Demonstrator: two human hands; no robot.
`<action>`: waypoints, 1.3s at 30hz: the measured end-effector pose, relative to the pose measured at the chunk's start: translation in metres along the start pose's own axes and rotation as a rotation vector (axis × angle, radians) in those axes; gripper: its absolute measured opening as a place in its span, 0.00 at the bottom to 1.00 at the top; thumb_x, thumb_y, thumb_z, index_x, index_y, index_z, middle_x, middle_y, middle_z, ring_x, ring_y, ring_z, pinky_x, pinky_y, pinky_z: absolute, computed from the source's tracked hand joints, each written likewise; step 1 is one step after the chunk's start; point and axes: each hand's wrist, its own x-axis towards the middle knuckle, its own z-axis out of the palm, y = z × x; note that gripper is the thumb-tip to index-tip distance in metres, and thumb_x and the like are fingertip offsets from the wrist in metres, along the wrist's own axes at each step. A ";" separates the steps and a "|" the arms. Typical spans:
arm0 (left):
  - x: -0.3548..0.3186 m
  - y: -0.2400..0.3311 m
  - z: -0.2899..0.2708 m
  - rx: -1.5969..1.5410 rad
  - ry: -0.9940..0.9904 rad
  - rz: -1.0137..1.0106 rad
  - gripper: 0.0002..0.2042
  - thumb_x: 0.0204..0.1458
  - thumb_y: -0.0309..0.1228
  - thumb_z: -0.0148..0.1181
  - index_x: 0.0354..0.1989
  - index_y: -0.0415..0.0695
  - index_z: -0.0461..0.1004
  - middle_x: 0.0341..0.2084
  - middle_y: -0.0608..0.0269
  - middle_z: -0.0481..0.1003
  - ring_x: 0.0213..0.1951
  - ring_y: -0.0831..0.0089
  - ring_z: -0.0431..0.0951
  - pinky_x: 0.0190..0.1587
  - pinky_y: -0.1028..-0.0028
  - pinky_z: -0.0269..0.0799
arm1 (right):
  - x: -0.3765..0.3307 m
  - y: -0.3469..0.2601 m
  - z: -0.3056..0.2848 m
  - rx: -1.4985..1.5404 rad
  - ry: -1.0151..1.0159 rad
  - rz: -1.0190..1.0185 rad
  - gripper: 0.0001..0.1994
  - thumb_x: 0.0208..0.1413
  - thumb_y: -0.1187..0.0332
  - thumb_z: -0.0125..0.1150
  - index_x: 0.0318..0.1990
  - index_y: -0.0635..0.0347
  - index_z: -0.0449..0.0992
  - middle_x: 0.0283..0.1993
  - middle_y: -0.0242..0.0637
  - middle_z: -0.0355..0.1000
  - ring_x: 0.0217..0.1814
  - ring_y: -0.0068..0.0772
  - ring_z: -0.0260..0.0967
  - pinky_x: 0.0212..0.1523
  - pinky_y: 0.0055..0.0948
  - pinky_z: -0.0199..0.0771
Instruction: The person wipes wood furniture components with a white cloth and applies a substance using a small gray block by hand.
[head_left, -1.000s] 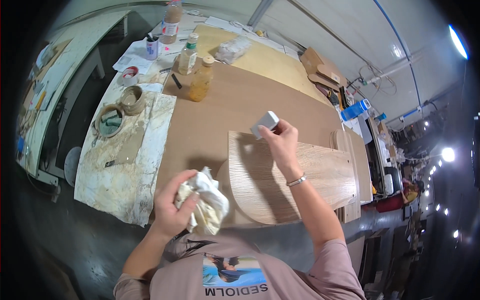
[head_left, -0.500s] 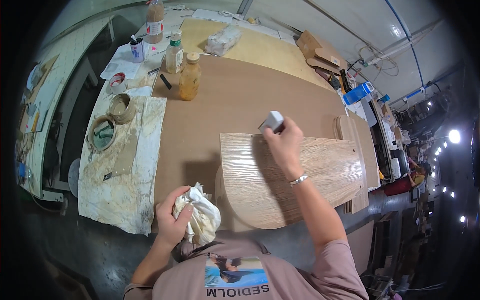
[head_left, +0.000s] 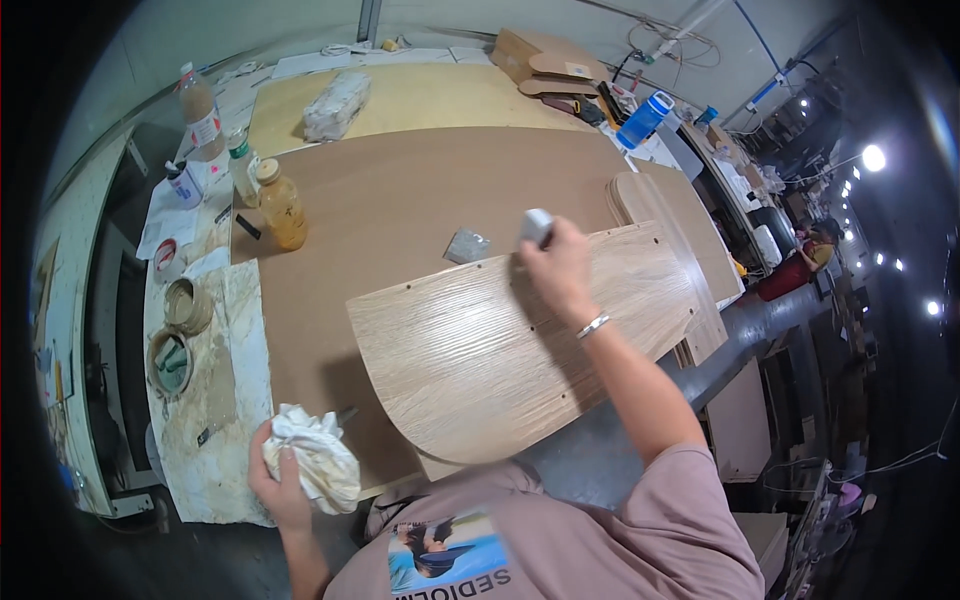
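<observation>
My left hand [head_left: 280, 480] is closed round a crumpled white cloth [head_left: 312, 458] with yellowish stains, held by the near left part of the table. A small whitish block [head_left: 536, 228] is gripped in my right hand [head_left: 558, 270], at the far long edge of a wood-grain board [head_left: 480, 350]. That board has a rounded near left corner and several small dark holes along its edges. Just beyond its far edge lies a small grey square piece [head_left: 467, 246]. Whether the block touches the board cannot be made out.
At the left stand an amber bottle [head_left: 283, 208], other bottles and round tubs [head_left: 170, 362] on a stained sheet [head_left: 238, 400]. A wrapped white block [head_left: 336, 106] lies at the back. More boards [head_left: 640, 195] and a blue bottle [head_left: 645, 120] are at the right. A person [head_left: 805, 265] is farther off.
The whole view has turned, shifting the table things left. The grey square piece now shows beyond the board. Both hands keep their hold on the cloth and the block.
</observation>
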 end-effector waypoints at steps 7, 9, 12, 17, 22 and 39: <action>0.029 0.061 0.032 -0.026 0.021 0.172 0.20 0.56 0.22 0.52 0.58 0.30 0.69 0.50 0.52 0.74 0.51 0.65 0.74 0.59 0.67 0.67 | 0.002 -0.008 -0.002 0.099 -0.030 0.012 0.11 0.47 0.67 0.67 0.29 0.66 0.74 0.31 0.52 0.74 0.34 0.55 0.73 0.38 0.45 0.74; 0.033 0.092 0.061 0.199 -0.063 0.399 0.20 0.52 0.20 0.53 0.56 0.30 0.70 0.49 0.52 0.75 0.50 0.64 0.75 0.57 0.67 0.69 | -0.010 -0.026 -0.004 0.130 -0.141 -0.137 0.11 0.47 0.67 0.67 0.30 0.66 0.74 0.32 0.52 0.74 0.35 0.55 0.73 0.39 0.44 0.74; 0.036 0.137 0.134 0.305 -0.363 0.691 0.22 0.43 0.22 0.65 0.50 0.35 0.74 0.45 0.45 0.77 0.44 0.51 0.80 0.51 0.60 0.74 | 0.004 0.017 -0.016 0.166 -0.103 -0.106 0.12 0.47 0.66 0.67 0.34 0.65 0.76 0.35 0.52 0.75 0.38 0.55 0.74 0.42 0.45 0.75; 0.030 0.146 0.202 0.769 -0.640 0.600 0.33 0.37 0.33 0.75 0.55 0.41 0.72 0.59 0.50 0.70 0.60 0.48 0.68 0.65 0.53 0.59 | 0.064 0.155 -0.078 -0.138 -0.007 0.176 0.14 0.49 0.64 0.66 0.39 0.65 0.77 0.42 0.52 0.76 0.46 0.55 0.74 0.48 0.48 0.74; 0.009 0.136 0.221 0.893 -0.694 0.440 0.40 0.35 0.42 0.75 0.61 0.44 0.68 0.65 0.52 0.62 0.67 0.47 0.58 0.69 0.43 0.45 | 0.098 0.217 -0.099 -0.092 0.093 0.229 0.15 0.48 0.60 0.68 0.35 0.65 0.78 0.36 0.51 0.78 0.40 0.52 0.76 0.43 0.45 0.75; 0.012 0.128 0.435 0.673 -0.734 0.718 0.28 0.54 0.38 0.64 0.62 0.40 0.68 0.64 0.46 0.67 0.67 0.48 0.64 0.70 0.53 0.56 | 0.101 0.273 -0.093 0.568 0.101 0.242 0.12 0.55 0.67 0.65 0.32 0.70 0.73 0.27 0.31 0.71 0.29 0.22 0.63 0.32 0.29 0.66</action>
